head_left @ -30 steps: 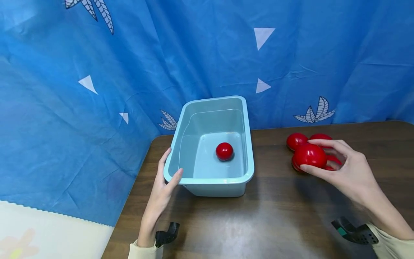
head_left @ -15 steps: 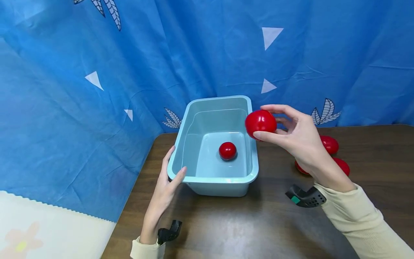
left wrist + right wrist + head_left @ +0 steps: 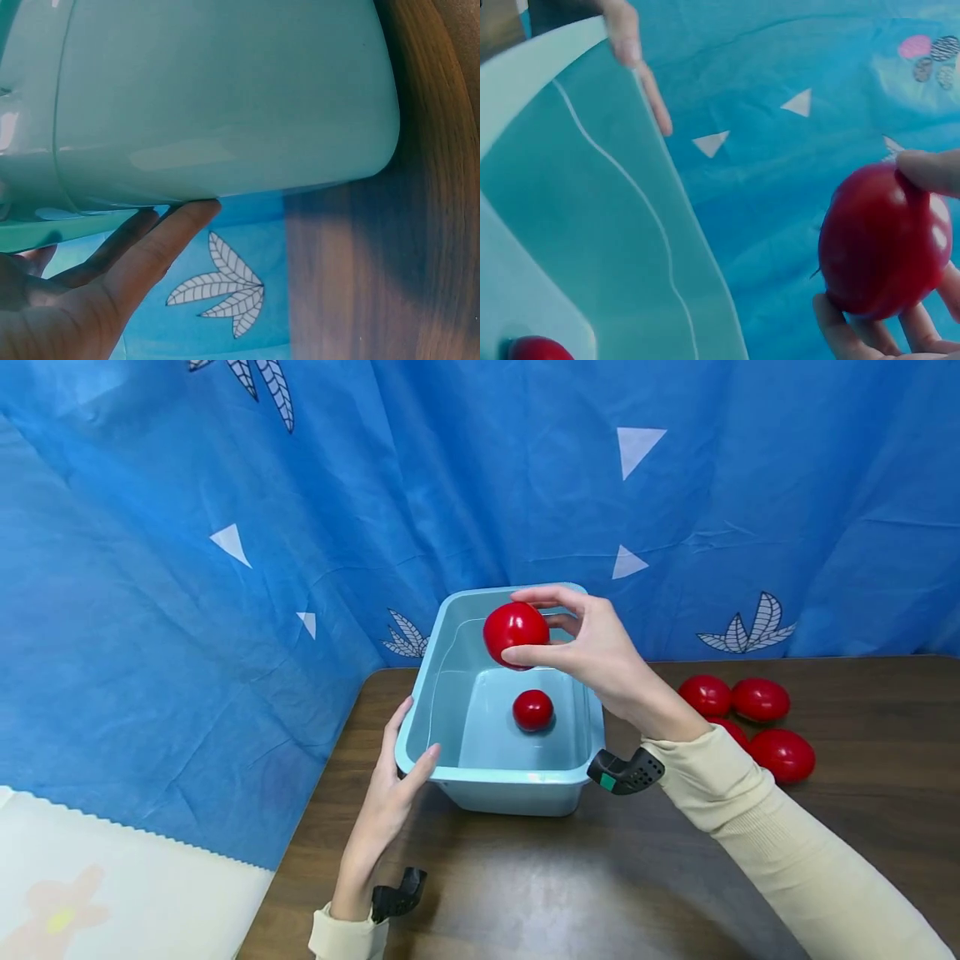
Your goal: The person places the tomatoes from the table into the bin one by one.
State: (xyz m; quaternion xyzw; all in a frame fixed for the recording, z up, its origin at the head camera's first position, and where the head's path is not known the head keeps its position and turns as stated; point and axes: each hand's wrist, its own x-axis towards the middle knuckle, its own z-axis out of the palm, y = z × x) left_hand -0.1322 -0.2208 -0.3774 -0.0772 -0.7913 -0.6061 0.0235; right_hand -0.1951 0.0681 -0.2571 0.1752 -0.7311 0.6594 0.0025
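Now the right hand's fingers (image 3: 534, 655) grasp a glossy red ball (image 3: 516, 631), thumb on its near side and index finger on its far side. Half a second ago they held it beside the right edge of the blue bin (image 3: 517, 776); now it hangs over the bin's inside, above the floor and touching nothing there. The right hand (image 3: 592, 643) points left, its forearm slanting in from the lower right. In the right wrist view the ball looks slightly elongated, its longer axis running roughly from thumb to lower fingers. Around it, the left hand (image 3: 390, 789) grips the near-left corner, fingers against the outer wall. A second ball (image 3: 532, 710) lies in the bin; four more (image 3: 782, 756) cluster rightward on the table (image 3: 510, 877).
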